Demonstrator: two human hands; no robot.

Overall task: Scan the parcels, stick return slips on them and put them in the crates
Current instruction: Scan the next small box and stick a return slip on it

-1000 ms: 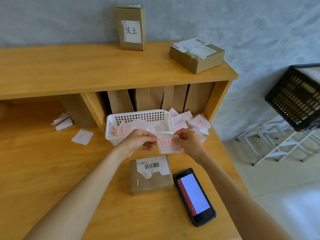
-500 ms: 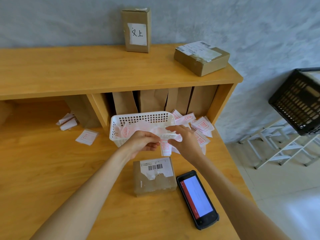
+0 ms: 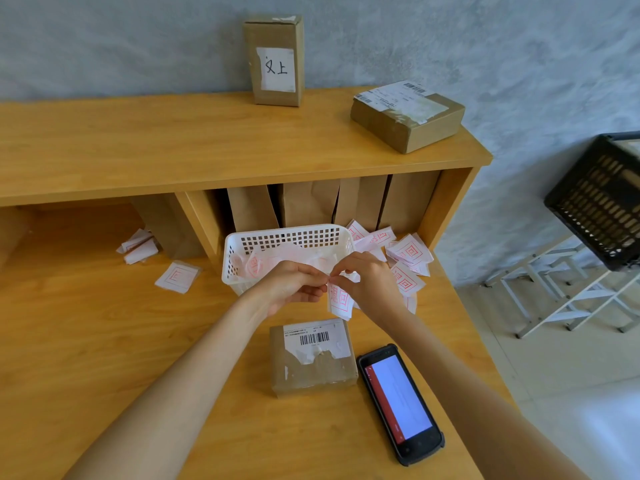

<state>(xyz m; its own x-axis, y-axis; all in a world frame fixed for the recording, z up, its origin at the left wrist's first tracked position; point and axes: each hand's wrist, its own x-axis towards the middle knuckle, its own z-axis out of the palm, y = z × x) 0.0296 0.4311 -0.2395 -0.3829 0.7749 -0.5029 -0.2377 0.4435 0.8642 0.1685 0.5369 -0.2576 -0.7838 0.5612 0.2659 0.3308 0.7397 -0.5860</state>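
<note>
Pinching white return slip (image 3: 340, 299) with red print, left hand (image 3: 294, 284) and right hand (image 3: 370, 280); three parcels: one (image 3: 311, 358) below hands, two on shelf.

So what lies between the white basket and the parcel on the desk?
In the head view, both hands, left hand and right hand, holding a return slip.

crate (image 3: 604, 199): cut off by the right edge; contents not visible.
slip (image 3: 341, 301): top hidden behind the fingertips; backing and sticker indistinguishable.
basket (image 3: 289, 237): front wall hidden by both hands.
parcel (image 3: 313, 356) label: print too small to read.
scanner (image 3: 400, 403) screen: text too faint to read.
shelf (image 3: 207, 147): left end cut off by the edge.
</note>
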